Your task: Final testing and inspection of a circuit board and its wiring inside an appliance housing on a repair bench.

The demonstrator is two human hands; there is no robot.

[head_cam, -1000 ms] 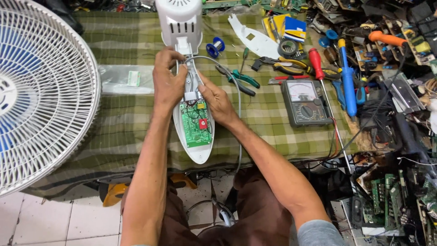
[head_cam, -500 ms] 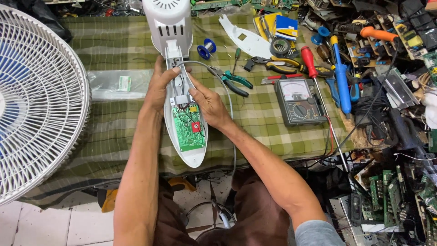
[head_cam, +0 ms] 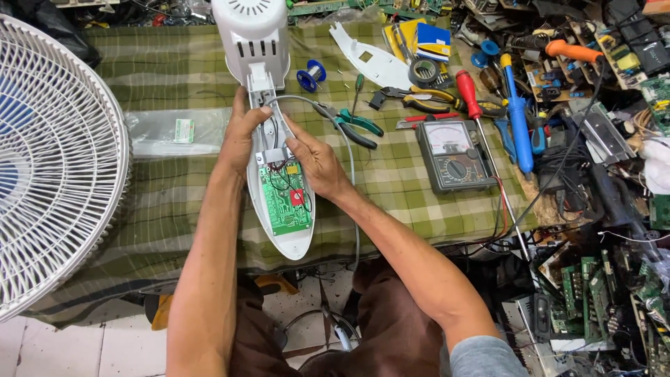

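An opened white fan housing [head_cam: 287, 241] lies lengthwise on the green checked cloth, with a green circuit board [head_cam: 283, 199] showing inside it. My left hand [head_cam: 242, 136] grips the housing's left side near its narrow neck. My right hand [head_cam: 317, 160] rests on the right side, its fingers touching the wiring just above the board. The white motor head [head_cam: 250, 28] sits at the far end of the housing. A grey cable [head_cam: 342, 139] loops out from the neck and drops over the table's front edge.
A big white fan grille [head_cam: 56, 167] fills the left side. To the right lie green-handled pliers [head_cam: 352, 124], an analogue multimeter [head_cam: 452, 153], a red screwdriver [head_cam: 469, 94], a blue soldering iron [head_cam: 516, 115] and a solder spool [head_cam: 310, 75]. Loose circuit boards [head_cam: 593, 286] crowd the right edge.
The view has shifted slightly, so the housing sits a little lower and further right in the picture. Both hands stay on the housing near its neck; my right fingers have moved onto the wiring.
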